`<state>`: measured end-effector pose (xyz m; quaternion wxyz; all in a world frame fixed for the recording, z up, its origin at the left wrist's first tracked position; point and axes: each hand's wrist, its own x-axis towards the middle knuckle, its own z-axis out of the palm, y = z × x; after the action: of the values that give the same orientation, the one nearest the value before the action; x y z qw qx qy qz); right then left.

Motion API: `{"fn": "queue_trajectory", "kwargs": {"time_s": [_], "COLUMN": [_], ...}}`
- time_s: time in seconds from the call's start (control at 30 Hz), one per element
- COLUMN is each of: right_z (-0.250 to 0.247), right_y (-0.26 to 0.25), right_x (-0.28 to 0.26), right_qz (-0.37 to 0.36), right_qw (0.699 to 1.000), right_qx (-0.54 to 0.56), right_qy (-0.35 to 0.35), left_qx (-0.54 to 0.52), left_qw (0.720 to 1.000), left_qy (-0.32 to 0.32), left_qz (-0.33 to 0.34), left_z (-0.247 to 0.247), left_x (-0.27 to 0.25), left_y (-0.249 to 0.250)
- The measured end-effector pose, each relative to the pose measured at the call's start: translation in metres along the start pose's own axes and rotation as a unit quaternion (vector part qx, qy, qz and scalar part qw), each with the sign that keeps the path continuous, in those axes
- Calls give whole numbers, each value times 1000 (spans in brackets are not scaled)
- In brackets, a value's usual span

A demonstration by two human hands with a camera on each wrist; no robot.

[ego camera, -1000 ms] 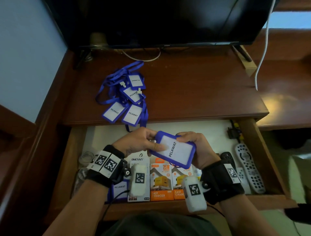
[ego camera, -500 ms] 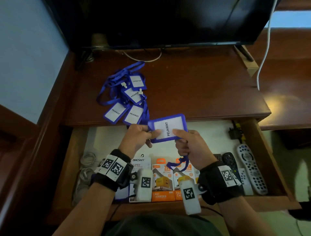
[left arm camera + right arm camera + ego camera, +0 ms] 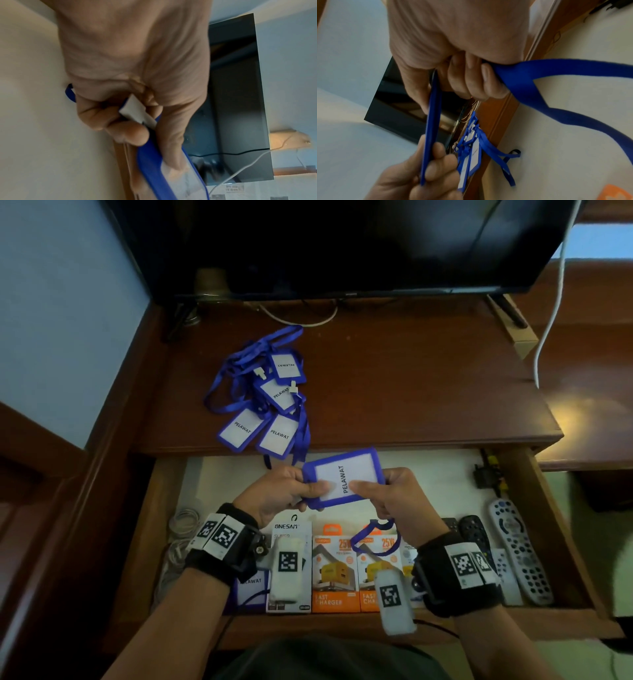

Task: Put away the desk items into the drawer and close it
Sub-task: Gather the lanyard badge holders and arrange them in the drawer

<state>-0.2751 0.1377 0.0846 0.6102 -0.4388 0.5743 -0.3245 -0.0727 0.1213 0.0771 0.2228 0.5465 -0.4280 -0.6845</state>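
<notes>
You hold one blue badge holder (image 3: 342,477) at frame centre above the open drawer (image 3: 534,508), left hand (image 3: 281,494) pinching its clip end, right hand (image 3: 397,501) pinching the other edge with its lanyard (image 3: 556,86) bunched in curled fingers, likely so it drops in tidily.

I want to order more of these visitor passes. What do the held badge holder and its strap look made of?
Badge holder: probably soft plastic or silicone, with a matte blue frame and rounded edges, plus a clear glossy window over a white card. Strap: apparently woven fabric ribbon; it is flat, matte and folds limply where the right hand bunches it.
</notes>
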Motion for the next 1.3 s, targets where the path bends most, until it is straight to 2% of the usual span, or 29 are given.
{"fn": "queue_trajectory", "kwargs": {"time_s": [0.13,0.33,0.47,0.67,0.8,0.9,1.0,1.17,1.3], "right_z": [-9,-14,-13,-7,-4,-1,2,8,12], "right_y": [0,2,3,6,10,12,11,5,0], "right_x": [4,4,4,3,6,7,6,4,0], "right_qz": [21,46,46,42,53,58,48,27,13], "right_qw": [999,993,992,991,993,992,992,996,997], "right_qx": [10,81,94,117,106,113,113,79,48], "right_qy": [-38,-67,-71,-53,-2,-3,-29,-31,-52], "left_qx": [20,76,107,102,58,58,11,-63,-180], "left_qw": [998,992,993,994,997,993,986,971,961], "left_qy": [-55,-95,-52,-34,48,102,165,228,208], "left_qz": [-17,-24,-21,-4,20,18,11,21,33], "left_z": [-1,-2,-1,-4,0,1,1,5,3], "left_x": [-2,-6,-3,-5,-4,0,3,4,1], "left_y": [0,4,2,7,7,7,7,3,4]}}
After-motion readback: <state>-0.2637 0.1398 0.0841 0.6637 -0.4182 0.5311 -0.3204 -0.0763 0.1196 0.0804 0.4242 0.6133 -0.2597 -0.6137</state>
